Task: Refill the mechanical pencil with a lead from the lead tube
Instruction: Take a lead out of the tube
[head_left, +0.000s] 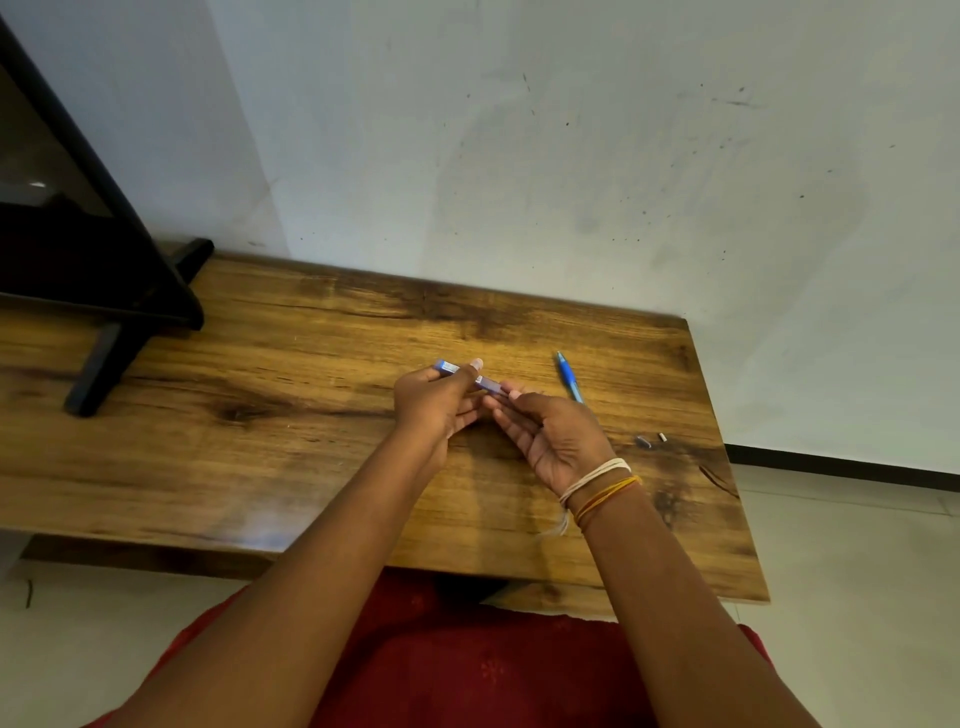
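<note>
My left hand (434, 402) grips a small blue lead tube (448, 368) above the wooden table (270, 441), thumb on top. The tube's clear right end (489, 385) pokes out toward my right hand (553, 434), whose fingertips touch that end with the palm turned up. A blue mechanical pencil (569, 382) lies on the table just right of my right hand, tip pointing away from me. Two small loose parts, a dark cap (643, 442) and a tiny white piece (662, 437), lie further right. I cannot make out any single lead.
A black stand (119, 312) with a dark screen occupies the table's far left. The wall runs directly behind the table. The table's right edge is close to the loose parts. My red-clothed lap is below the near edge.
</note>
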